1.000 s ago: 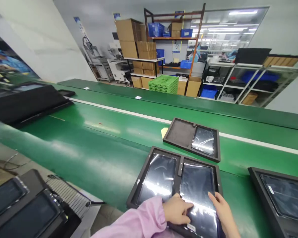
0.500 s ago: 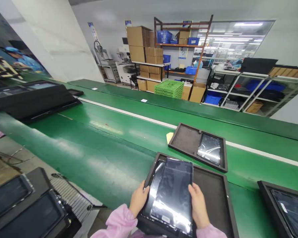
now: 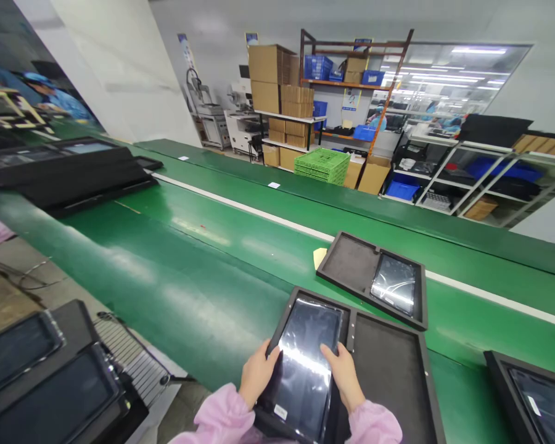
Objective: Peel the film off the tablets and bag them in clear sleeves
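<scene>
Currently pinching a tablet [image 3: 301, 364] by its sides with left hand [image 3: 257, 374] and right hand [image 3: 346, 377], laying thumbs on top, over a tray [image 3: 393, 370].

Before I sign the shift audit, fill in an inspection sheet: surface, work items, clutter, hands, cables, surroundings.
Surface: glossy green worktop, white stripe along it.
Work items: dark panel over the left compartment of the near tray; farther tray bears a second panel.
Clutter: yellow slip by the farther tray.
Hands: left hand and right hand hold the dark panel by opposite edges.
Cables: thin wires on the floor, lower left.
Surroundings: cardboard boxes, green crates and shelving behind; co-worker in blue, upper left.
</scene>
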Demonstrator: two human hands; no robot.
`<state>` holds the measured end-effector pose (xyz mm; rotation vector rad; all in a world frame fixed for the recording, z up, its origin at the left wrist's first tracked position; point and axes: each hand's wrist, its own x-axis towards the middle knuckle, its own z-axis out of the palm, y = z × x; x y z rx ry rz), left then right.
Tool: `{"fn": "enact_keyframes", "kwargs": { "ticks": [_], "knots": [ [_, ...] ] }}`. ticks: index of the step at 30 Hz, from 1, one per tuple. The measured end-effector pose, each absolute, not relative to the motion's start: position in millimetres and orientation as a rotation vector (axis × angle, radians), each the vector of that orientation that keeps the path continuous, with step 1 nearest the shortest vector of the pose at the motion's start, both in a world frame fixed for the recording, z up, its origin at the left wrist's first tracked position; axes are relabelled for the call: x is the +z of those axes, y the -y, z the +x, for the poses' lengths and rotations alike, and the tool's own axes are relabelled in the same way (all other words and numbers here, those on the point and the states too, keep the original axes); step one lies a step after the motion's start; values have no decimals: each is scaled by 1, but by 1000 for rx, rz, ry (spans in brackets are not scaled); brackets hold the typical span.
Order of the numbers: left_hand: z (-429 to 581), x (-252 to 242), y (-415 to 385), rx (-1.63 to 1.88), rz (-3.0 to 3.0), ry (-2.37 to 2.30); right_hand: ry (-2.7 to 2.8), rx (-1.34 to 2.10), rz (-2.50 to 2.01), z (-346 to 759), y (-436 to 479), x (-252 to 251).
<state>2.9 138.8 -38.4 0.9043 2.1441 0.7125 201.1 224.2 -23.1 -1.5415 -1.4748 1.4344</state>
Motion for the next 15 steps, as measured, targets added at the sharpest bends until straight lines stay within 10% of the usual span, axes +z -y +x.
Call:
{"fn": "enact_keyframes", "kwargs": {
  "ticks": [15],
  "knots": [
    [27,60,-149,1597,1292,-1143,1573,1350,-714,243,-215,59]
  ]
}}
